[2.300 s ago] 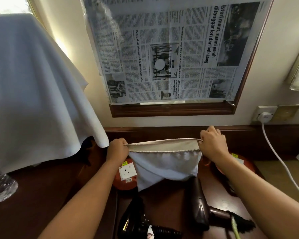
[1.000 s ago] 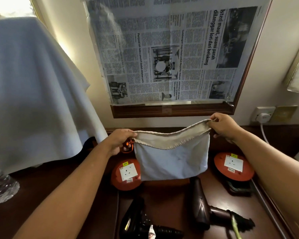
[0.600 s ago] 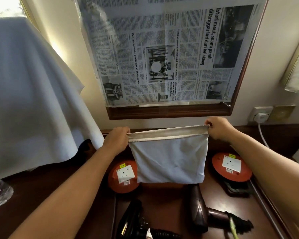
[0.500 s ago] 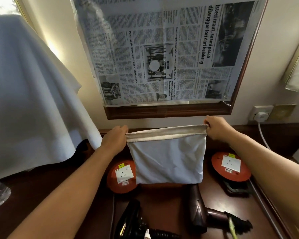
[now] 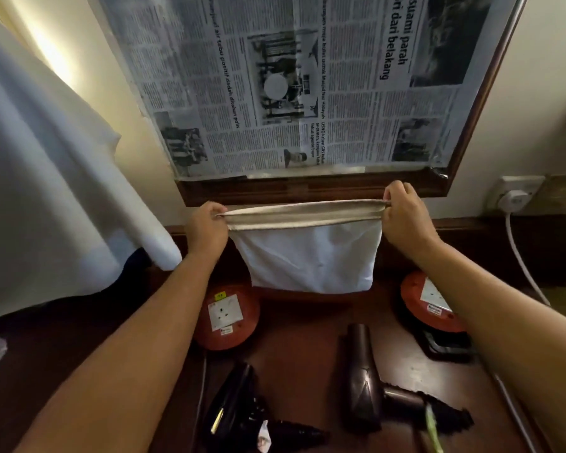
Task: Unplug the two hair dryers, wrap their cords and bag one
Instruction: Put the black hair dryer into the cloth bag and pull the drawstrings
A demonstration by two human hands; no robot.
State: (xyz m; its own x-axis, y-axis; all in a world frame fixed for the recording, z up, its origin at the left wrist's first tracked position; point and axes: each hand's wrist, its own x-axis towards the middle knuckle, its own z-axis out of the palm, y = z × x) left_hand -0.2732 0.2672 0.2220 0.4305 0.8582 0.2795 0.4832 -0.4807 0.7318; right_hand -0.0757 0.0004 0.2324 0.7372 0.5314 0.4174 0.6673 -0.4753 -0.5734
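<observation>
the left hand (image 5: 206, 228) and the right hand (image 5: 404, 217) each pinch one end of the hem of a pale cloth bag (image 5: 311, 259), pulling it taut in the middle of the frame, so the mouth runs left to right as a narrow, nearly closed slit and the body hangs flat below it, above the dark counter (image 5: 294, 335). both hair dryers lie lower in the frame, below the bag and nearer the person. the brown dryer (image 5: 361, 377) sits lower right of centre, its barrel pointing up the frame toward the bag and its handle, wound with cord, running off to the right; it lies under the line of the right forearm, so the right hand looks the nearer one for it. the black dryer (image 5: 239, 410) lies at the lower centre-left, closer to the left arm. two red socket reels (image 5: 226, 317) (image 5: 428, 302) rest on the counter on either side beneath the bag. the judgement here: the mouth must be spread front to back before either dryer goes in, barrel first.
</observation>
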